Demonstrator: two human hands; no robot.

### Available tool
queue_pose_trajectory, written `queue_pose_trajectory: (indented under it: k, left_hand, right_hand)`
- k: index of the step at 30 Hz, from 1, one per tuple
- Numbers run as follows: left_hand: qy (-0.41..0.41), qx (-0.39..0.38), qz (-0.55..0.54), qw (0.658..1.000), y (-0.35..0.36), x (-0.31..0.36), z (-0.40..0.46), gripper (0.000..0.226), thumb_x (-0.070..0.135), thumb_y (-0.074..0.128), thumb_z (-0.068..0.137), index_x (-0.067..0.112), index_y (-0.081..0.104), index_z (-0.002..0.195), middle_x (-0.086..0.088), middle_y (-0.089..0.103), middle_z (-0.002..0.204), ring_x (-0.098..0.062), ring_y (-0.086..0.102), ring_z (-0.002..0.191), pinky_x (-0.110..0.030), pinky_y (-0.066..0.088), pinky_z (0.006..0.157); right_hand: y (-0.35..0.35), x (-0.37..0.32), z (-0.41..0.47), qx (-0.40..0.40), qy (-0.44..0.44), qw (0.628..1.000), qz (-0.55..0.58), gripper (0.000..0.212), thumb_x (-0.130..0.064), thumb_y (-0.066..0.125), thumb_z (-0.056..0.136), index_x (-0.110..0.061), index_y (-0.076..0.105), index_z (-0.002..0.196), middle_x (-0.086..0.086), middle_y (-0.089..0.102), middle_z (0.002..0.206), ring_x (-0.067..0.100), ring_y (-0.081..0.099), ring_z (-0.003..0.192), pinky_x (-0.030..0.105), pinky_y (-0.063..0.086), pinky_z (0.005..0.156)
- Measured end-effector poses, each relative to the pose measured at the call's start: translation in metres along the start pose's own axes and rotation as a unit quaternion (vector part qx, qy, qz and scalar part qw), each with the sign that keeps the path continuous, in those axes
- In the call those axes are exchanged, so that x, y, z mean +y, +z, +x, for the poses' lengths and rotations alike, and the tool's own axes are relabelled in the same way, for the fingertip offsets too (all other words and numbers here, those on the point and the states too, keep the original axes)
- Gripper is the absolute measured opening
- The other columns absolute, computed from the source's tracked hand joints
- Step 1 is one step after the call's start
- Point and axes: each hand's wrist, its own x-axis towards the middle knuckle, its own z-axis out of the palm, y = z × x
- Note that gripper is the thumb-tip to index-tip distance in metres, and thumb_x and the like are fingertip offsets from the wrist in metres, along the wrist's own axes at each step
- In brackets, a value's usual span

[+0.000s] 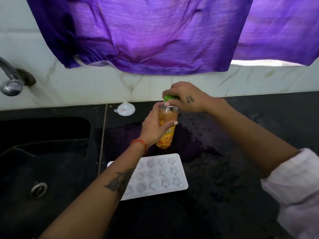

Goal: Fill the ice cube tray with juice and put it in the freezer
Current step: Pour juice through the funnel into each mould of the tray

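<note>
A clear plastic bottle of orange juice (166, 133) with a yellow label stands upright on the black counter. My left hand (152, 128) grips its upper body. My right hand (186, 98) pinches the green cap (168, 97) just above the bottle's mouth. The cap looks slightly lifted off the neck. A white ice cube tray (174, 171) with star-shaped, empty cells lies flat on the counter in front of the bottle, partly hidden under my left forearm.
A small white funnel (124, 109) lies on the counter by the wall, left of the bottle. A black sink (25, 169) with a drain fills the left side, with a metal tap (11, 83) above it. Purple cloth (155, 35) hangs over the tiled wall.
</note>
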Motion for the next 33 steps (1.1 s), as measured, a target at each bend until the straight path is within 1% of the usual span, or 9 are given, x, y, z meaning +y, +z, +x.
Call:
queue_pose_trajectory:
  k: [4, 8, 14, 17, 19, 22, 26, 29, 33]
  left_hand:
    - [-0.005, -0.027, -0.014, 1.000, -0.001, 0.004, 0.000, 0.075, 0.042, 0.073, 0.074, 0.029, 0.032, 0.136, -0.004, 0.053, 0.132, -0.024, 0.056, 0.114, -0.045, 0.048, 0.096]
    - [-0.013, -0.043, -0.034, 0.998, -0.006, 0.003, 0.000, 0.078, 0.041, 0.073, 0.075, 0.034, 0.028, 0.138, -0.005, 0.052, 0.135, -0.025, 0.054, 0.119, -0.049, 0.045, 0.099]
    - [-0.022, -0.048, -0.040, 0.998, -0.007, 0.002, -0.001, 0.078, 0.040, 0.074, 0.074, 0.029, 0.030, 0.137, -0.005, 0.054, 0.131, -0.023, 0.056, 0.115, -0.048, 0.047, 0.098]
    - [-0.020, -0.047, -0.039, 0.998, -0.006, 0.002, 0.000, 0.080, 0.041, 0.074, 0.074, 0.030, 0.028, 0.139, -0.005, 0.053, 0.133, -0.024, 0.055, 0.117, -0.048, 0.047, 0.098]
    - [-0.014, -0.046, -0.043, 0.998, -0.005, 0.001, -0.001, 0.083, 0.041, 0.074, 0.075, 0.032, 0.024, 0.141, -0.005, 0.050, 0.137, -0.024, 0.052, 0.121, -0.048, 0.046, 0.100]
    - [-0.020, -0.055, -0.058, 0.997, -0.006, 0.001, 0.000, 0.086, 0.044, 0.073, 0.072, 0.034, 0.024, 0.141, -0.005, 0.050, 0.137, -0.024, 0.053, 0.121, -0.049, 0.045, 0.100]
    - [-0.022, -0.102, -0.059, 0.993, -0.012, -0.001, 0.007, 0.083, 0.038, 0.075, 0.073, 0.029, 0.025, 0.138, -0.006, 0.050, 0.135, -0.024, 0.053, 0.119, -0.048, 0.046, 0.099]
    - [-0.021, -0.143, -0.072, 0.987, -0.020, -0.002, 0.015, 0.080, 0.032, 0.078, 0.072, 0.028, 0.030, 0.135, -0.002, 0.051, 0.131, -0.021, 0.055, 0.118, -0.040, 0.050, 0.096]
    - [-0.036, -0.017, -0.117, 0.992, -0.003, -0.002, 0.001, 0.071, 0.034, 0.082, 0.067, 0.035, 0.038, 0.123, -0.002, 0.051, 0.130, -0.021, 0.056, 0.115, -0.041, 0.051, 0.094]
  right_hand:
    - [-0.014, 0.006, 0.004, -0.045, -0.011, 0.999, 0.002, 0.039, -0.032, 0.053, 0.093, -0.017, 0.056, 0.129, 0.012, 0.060, 0.115, 0.024, 0.054, 0.105, 0.025, 0.037, 0.081]
    - [-0.008, -0.006, 0.013, -0.039, 0.059, 0.996, -0.053, 0.047, -0.044, 0.048, 0.093, -0.002, 0.064, 0.108, 0.011, 0.059, 0.093, 0.021, 0.055, 0.082, 0.029, 0.043, 0.071]
    - [-0.013, -0.004, 0.012, -0.054, -0.043, 0.995, -0.076, 0.032, -0.022, 0.055, 0.092, -0.011, 0.061, 0.122, 0.011, 0.059, 0.115, 0.024, 0.055, 0.103, 0.030, 0.047, 0.084]
    - [-0.021, 0.002, 0.013, -0.081, -0.010, 0.997, 0.004, 0.047, -0.035, 0.058, 0.090, -0.013, 0.053, 0.132, 0.010, 0.057, 0.128, 0.023, 0.056, 0.112, 0.028, 0.044, 0.091]
    - [-0.018, 0.001, 0.017, -0.073, 0.044, 0.996, -0.015, 0.052, -0.047, 0.052, 0.090, -0.006, 0.059, 0.123, 0.013, 0.063, 0.117, 0.026, 0.061, 0.101, 0.031, 0.048, 0.086]
    - [-0.008, -0.009, 0.016, -0.043, 0.028, 0.996, -0.068, 0.038, -0.034, 0.049, 0.095, -0.001, 0.066, 0.106, 0.014, 0.064, 0.097, 0.025, 0.060, 0.085, 0.030, 0.048, 0.073]
    - [-0.012, -0.007, 0.011, -0.040, -0.020, 0.997, -0.070, 0.032, -0.020, 0.056, 0.092, -0.009, 0.061, 0.123, 0.013, 0.062, 0.114, 0.026, 0.058, 0.101, 0.028, 0.046, 0.082]
    - [-0.018, -0.002, 0.011, -0.057, -0.005, 0.998, -0.023, 0.046, -0.037, 0.058, 0.090, -0.010, 0.056, 0.128, 0.010, 0.062, 0.122, 0.025, 0.059, 0.107, 0.030, 0.048, 0.089]
    - [-0.008, -0.005, 0.013, -0.030, 0.035, 0.997, -0.056, 0.046, -0.044, 0.049, 0.093, -0.002, 0.064, 0.106, 0.015, 0.065, 0.101, 0.023, 0.060, 0.086, 0.033, 0.051, 0.079]
